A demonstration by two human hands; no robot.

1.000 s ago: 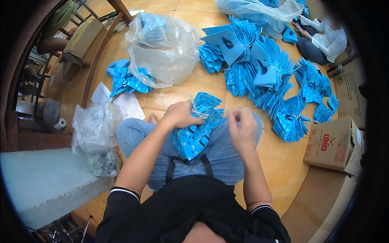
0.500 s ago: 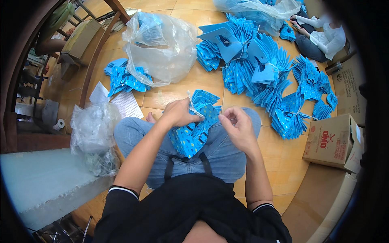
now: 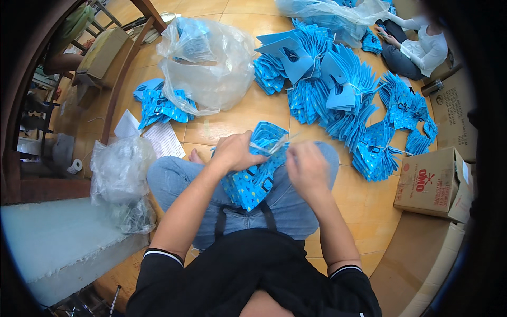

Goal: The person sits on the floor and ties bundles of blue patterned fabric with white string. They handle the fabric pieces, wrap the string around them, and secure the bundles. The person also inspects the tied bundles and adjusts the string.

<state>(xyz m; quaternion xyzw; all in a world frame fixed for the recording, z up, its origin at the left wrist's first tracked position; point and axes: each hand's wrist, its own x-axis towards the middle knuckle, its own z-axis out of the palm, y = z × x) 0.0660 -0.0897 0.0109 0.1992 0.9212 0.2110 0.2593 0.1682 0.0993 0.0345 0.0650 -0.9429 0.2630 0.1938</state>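
1. Seated cross-legged on a tiled floor [image 3: 248,119], stack of blue patterned bags [image 3: 257,177] resting on the lap, between the two hands.
2. Left hand [image 3: 235,153] curled down over the stack's upper left edge, fingers pressed onto the top bag, touching it.
3. Right hand [image 3: 306,168] raised just beside the stack's right edge, fingertips drawn together in a pinch on a thin pale strip [image 3: 269,145] running leftward to the stack's top.
4. Stack's long axis slanted from lower left near the belly to upper right toward the knees; left hand nearer, directly on it; right hand just off its side.
5. Round about: clear plastic bag [image 3: 208,63] holding more blue pieces ahead, fanned heaps of blue bags [image 3: 338,90] ahead and right, cardboard box [image 3: 433,182] at right, crumpled plastic [image 3: 120,169] at left.
6. Another person [image 3: 417,47] seated at the far upper right.
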